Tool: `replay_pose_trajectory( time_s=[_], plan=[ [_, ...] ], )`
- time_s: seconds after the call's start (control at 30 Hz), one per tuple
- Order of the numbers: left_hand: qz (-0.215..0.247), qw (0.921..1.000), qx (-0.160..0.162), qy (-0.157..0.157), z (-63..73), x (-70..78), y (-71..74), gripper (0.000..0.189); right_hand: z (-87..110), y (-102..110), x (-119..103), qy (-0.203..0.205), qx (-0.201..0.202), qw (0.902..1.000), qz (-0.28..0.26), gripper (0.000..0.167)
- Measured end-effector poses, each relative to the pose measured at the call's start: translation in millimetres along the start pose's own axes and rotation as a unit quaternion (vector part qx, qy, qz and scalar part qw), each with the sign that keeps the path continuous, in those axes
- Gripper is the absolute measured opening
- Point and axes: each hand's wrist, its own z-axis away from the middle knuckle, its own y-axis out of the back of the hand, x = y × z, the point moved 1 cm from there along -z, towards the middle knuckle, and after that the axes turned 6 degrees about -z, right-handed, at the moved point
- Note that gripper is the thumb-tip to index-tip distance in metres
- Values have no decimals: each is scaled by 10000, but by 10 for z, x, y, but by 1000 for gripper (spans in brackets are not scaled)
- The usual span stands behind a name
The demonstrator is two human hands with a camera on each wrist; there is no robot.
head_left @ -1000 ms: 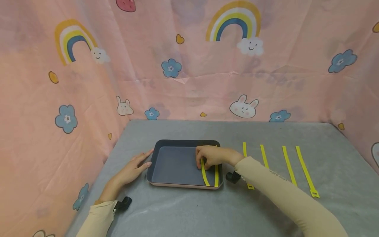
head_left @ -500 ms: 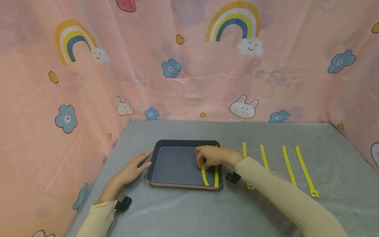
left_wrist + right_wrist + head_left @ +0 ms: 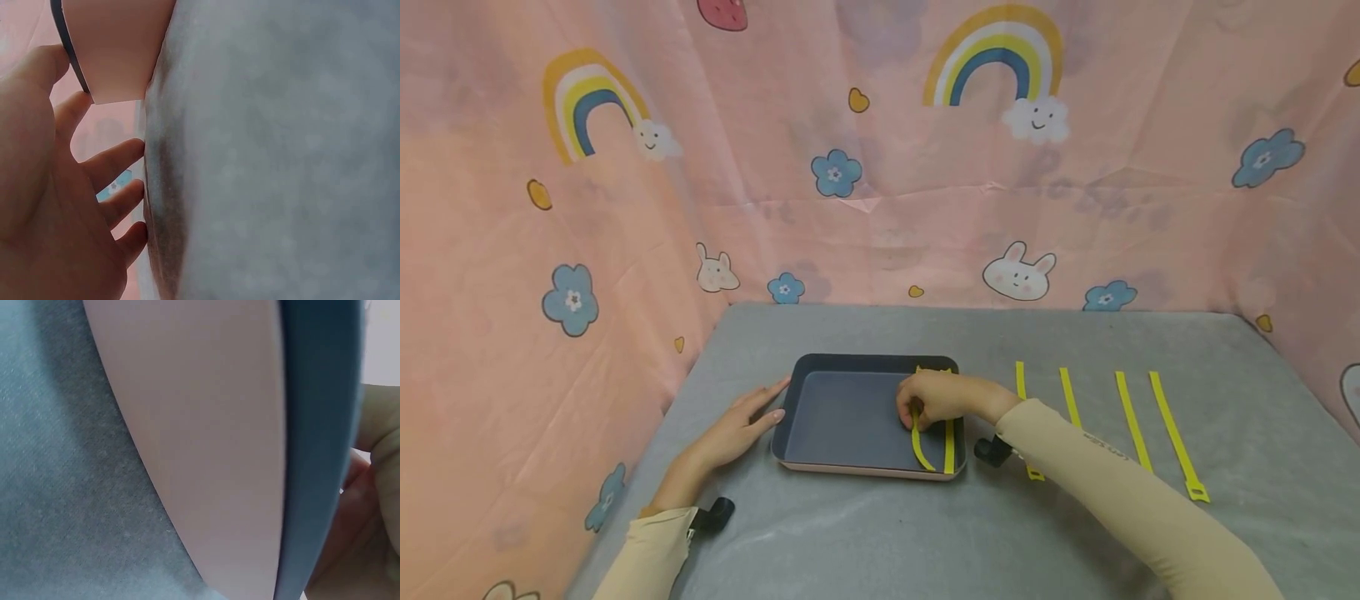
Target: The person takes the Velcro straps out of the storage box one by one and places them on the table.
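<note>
A shallow rectangular baking pan (image 3: 850,469), dark grey inside and pinkish outside, sits on the grey-covered table. My right hand (image 3: 934,395) reaches over its right side and pinches a yellow cable strap (image 3: 920,446) inside the pan. The strap's middle is hidden under the fingers. Just right of it, a second yellow strap (image 3: 950,450) lies along the pan's right side. My left hand (image 3: 737,427) rests by the pan's left edge with fingers extended; in the left wrist view its thumb and index fingertip (image 3: 80,100) are at the rim. In the right wrist view the pan wall (image 3: 206,437) hides most fingers.
Several more yellow straps lie in a row on the table right of the pan, the outermost strap (image 3: 1176,433) farthest right. The right forearm (image 3: 1120,483) crosses over some of them. A pink patterned curtain (image 3: 880,217) hangs behind and at both sides.
The held strap has shifted slightly: its near end has swung a little right, and its far end now shows beyond the right hand. The left hand stays at the pan's edge.
</note>
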Motion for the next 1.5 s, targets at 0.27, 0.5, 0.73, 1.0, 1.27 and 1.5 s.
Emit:
replay_pose_trajectory(
  time_s=[0.27,0.5,0.73,1.0,1.27,1.5],
  plan=[
    [-36,10000,-13,23,1,-2,-2,60,-15,5,37,35,54,10000,1,18],
    [14,10000,11,-10,-1,7,4,59,-15,59,-13,-84,145,9998,-122,18],
    [-12,10000,23,-50,-6,6,1,59,16,170,-102,-186,328,9991,-190,15],
    [64,9999,39,-97,-4,14,6,60,101,413,-262,114,485,9981,-351,14],
    [58,9999,54,-86,2,19,9,60,212,554,-355,-33,751,9959,-503,11],
    [65,9999,46,-80,6,16,4,60,341,651,-341,-20,1148,9925,-425,13]
  ],
)
